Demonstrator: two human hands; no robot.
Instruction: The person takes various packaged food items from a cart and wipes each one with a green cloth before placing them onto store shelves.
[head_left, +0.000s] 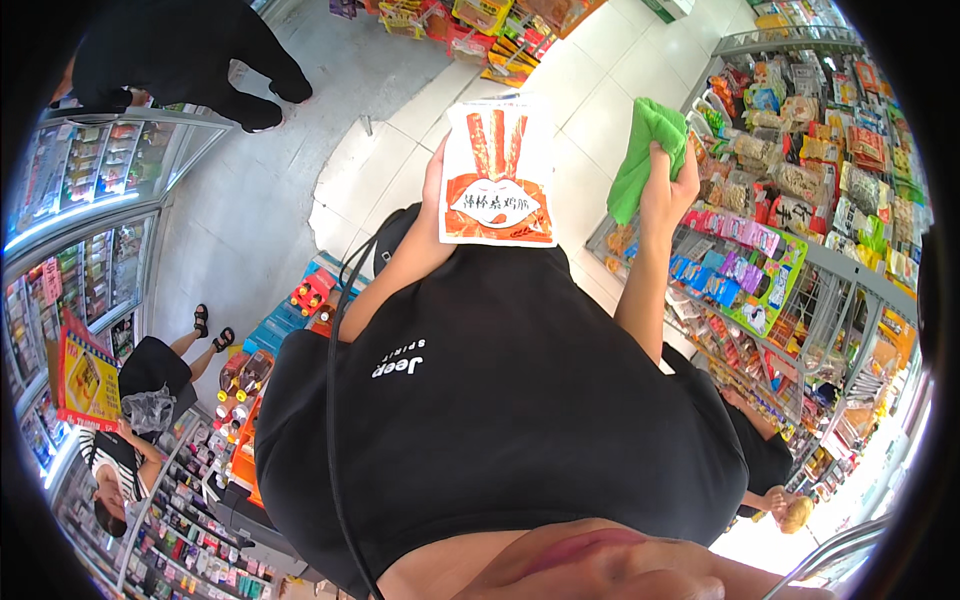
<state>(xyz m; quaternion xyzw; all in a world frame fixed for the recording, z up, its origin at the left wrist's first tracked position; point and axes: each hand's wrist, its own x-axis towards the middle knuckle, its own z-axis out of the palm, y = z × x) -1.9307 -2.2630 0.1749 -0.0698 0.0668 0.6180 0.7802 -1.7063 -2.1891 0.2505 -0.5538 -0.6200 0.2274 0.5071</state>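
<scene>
My left hand (433, 184) grips the left edge of a white and orange snack packet (499, 169), held upright in front of my chest. Its printed face, with pictures of stick-shaped snacks and some writing, is turned to me. Most of the fingers of that hand are hidden behind the packet. Off to the right, my right hand (670, 184) clutches a folded green cloth (641, 165), which hangs down from the fingers. The cloth is apart from the packet and close to a rack of packaged snacks (799, 176).
Glass-door refrigerators (94, 161) line the left side. A person in black (180, 60) bends at upper left; another holds a red and yellow box (88, 379). More people stand at lower right. Bottles (244, 375) stand close to my left, and a snack display (480, 30) lies ahead.
</scene>
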